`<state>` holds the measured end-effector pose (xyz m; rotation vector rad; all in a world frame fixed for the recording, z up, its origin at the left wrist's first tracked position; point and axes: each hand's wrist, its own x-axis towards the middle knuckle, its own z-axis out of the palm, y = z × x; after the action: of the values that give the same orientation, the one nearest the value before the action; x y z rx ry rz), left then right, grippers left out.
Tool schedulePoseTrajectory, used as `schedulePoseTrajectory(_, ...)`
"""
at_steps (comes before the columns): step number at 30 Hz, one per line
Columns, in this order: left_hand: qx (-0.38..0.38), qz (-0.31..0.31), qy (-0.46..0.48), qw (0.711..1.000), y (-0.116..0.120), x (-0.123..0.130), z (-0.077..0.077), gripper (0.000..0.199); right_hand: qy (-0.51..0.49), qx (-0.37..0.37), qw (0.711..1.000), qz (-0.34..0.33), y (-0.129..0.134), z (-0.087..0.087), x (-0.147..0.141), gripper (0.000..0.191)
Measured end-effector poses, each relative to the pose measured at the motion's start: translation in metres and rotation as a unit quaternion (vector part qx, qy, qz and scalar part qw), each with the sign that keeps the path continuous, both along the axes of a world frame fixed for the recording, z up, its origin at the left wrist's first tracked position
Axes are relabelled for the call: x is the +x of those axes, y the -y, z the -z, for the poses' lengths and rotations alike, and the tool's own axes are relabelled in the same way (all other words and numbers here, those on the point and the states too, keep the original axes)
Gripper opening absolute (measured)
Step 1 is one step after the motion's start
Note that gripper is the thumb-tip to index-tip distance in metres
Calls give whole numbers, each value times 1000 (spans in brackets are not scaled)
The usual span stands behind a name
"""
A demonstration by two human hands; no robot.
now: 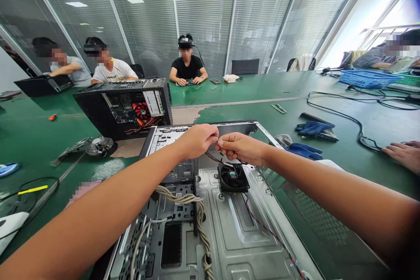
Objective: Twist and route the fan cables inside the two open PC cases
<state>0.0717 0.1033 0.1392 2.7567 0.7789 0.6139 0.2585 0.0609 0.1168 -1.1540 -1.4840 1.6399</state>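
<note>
Both my hands meet above the far part of an open metal computer case (226,232). My left hand (198,140) is closed in a pinch, its fingertips against those of my right hand (241,146), which is pinched too. Thin dark wires (213,156) hang just under the fingers and seem to run into them; their ends are hidden. Below my right hand a black case fan (233,178) lies on the case's metal panel. From it a twisted red and blue cable (262,223) trails toward me. A braided beige cable bundle (200,214) crosses the middle of the case.
Another black computer tower (124,109) with a red fan stands behind on the left. A metal-and-black cooler part (101,145) lies beside it. Blue gloves (315,129), black cords (341,116) and a blue basket (369,78) are on the right. Several people sit around the green table (229,92).
</note>
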Motion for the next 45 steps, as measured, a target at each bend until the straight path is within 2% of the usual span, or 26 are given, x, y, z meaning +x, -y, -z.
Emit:
schedulePoseTrajectory(7, 10, 5, -16, 1000, -1, -1, -1, 15, 77, 84, 993, 10, -2, 1, -1, 18)
schedulePoseTrajectory(11, 28, -16, -12, 999, 0, -2, -1, 13, 51, 68, 996, 23, 0, 0, -3, 21)
schedulePoseTrajectory(15, 23, -11, -8, 1000, 2, -3, -2, 8, 15, 40, 999, 26, 2, -2, -3, 23)
schedulePoseTrajectory(19, 11, -8, -9, 1000, 2, -4, -4, 15, -10, 14, 1000, 20, 3, -3, -1, 24)
schedulePoseTrajectory(27, 25, -7, -13, 1000, 0, -4, -4, 9, 15, 22, 999, 23, 2, -4, -2, 20)
schedulePoseTrajectory(34, 10, -5, -8, 1000, 0, -4, -4, 9, 74, 69, 994, 29, 1, -1, -1, 23)
schedulePoseTrajectory(40, 14, -3, -9, 1000, 0, -4, -2, 5, 188, 170, 967, 36, -1, -1, -2, 20)
schedulePoseTrajectory(45, -20, -18, 11, 1000, 1, -4, 0, 8, 208, 210, 955, 31, 1, -5, -3, 23)
